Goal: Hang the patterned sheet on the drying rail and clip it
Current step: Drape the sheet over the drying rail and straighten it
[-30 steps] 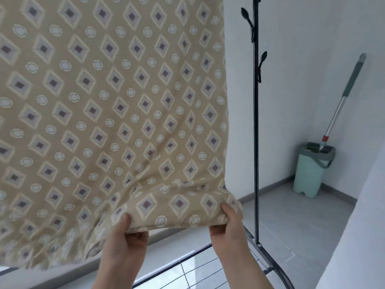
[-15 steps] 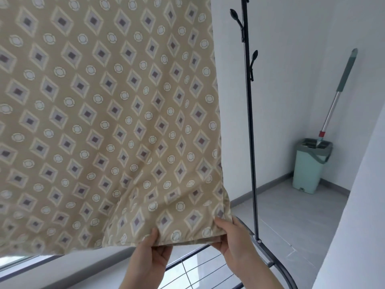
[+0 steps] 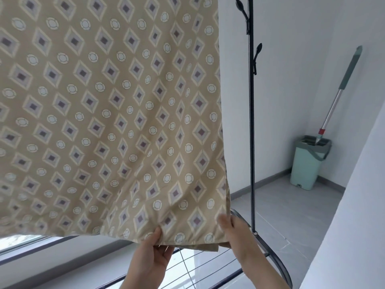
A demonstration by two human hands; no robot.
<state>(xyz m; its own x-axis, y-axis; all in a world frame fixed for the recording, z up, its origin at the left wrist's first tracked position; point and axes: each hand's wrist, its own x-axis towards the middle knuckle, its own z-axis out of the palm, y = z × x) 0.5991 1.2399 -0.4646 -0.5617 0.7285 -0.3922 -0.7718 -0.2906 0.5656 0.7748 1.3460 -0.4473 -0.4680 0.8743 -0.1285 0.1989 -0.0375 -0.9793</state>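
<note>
The tan patterned sheet (image 3: 108, 113), printed with diamonds and circles, hangs down from above the frame and fills the left two thirds of the view. My left hand (image 3: 151, 260) pinches its bottom hem, thumb on the front. My right hand (image 3: 236, 234) pinches the lower right corner of the same hem. The top rail is out of view. The rack's black upright pole (image 3: 251, 126) stands just right of the sheet, with two black clips (image 3: 257, 57) fixed on it.
The rack's curved base and lower wire shelf (image 3: 270, 257) lie below my hands. A mint mop bucket (image 3: 308, 163) with a mop handle (image 3: 341, 88) stands in the far right corner. A white wall (image 3: 354, 205) is close on the right, a window sill at lower left.
Both hands have drawn the bottom hem downward and the sheet now hangs straighter. The view has shifted closer.
</note>
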